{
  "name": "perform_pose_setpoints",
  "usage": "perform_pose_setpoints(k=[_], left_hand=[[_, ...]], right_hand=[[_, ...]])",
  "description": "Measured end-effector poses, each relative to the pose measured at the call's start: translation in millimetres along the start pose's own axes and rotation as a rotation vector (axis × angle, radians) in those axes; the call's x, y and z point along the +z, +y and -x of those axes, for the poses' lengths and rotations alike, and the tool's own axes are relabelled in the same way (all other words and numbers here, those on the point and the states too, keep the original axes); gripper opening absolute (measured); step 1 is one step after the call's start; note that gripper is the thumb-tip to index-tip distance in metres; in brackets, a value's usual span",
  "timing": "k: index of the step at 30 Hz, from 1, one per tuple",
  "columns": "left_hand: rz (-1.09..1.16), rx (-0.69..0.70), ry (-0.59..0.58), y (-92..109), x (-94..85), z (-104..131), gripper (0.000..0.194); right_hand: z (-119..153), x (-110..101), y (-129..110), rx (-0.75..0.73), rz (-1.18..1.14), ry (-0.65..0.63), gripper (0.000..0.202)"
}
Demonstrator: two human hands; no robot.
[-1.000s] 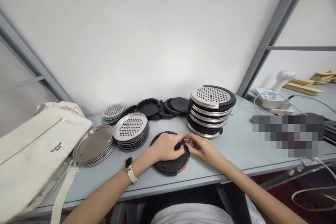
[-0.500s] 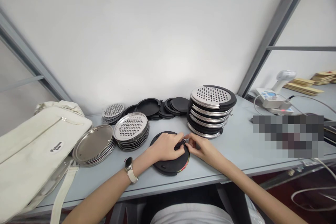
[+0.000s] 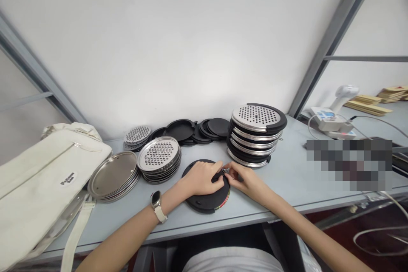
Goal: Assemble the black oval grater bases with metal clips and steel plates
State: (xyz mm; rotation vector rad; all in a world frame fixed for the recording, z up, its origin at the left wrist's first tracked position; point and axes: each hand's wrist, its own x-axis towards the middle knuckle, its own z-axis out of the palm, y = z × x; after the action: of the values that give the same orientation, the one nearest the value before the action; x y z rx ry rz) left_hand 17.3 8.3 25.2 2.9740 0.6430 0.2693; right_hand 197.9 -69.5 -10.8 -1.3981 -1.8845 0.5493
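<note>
A round black disc (image 3: 204, 201), with a thin red and yellow strip along its lower right edge, lies flat on the table. My left hand (image 3: 201, 178) lies across its upper part, thumb and fingers curled together at the right side. Against those fingertips, my right hand (image 3: 240, 177) pinches at the disc's upper right edge. A small shiny piece (image 3: 223, 170) shows between the fingertips of both hands; its kind is too small to make out. Just behind my right hand rises a tall stack of perforated metal plates in black rings (image 3: 255, 146).
To the left stand a pile of perforated metal discs (image 3: 159, 155) and a pile of plain metal plates (image 3: 116, 174), beside a white bag (image 3: 47, 170). Black rings and discs (image 3: 180, 130) lie along the wall. A white scanner on a stand (image 3: 344, 97) is far right.
</note>
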Motion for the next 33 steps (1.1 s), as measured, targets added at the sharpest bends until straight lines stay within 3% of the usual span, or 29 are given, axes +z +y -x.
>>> perform_pose_setpoints(k=[33], left_hand=[[0.007,0.001,0.004,-0.3,0.2,-0.2,0.018]], right_hand=[[0.7,0.7,-1.5,0.029,-0.057,0.000,0.015]])
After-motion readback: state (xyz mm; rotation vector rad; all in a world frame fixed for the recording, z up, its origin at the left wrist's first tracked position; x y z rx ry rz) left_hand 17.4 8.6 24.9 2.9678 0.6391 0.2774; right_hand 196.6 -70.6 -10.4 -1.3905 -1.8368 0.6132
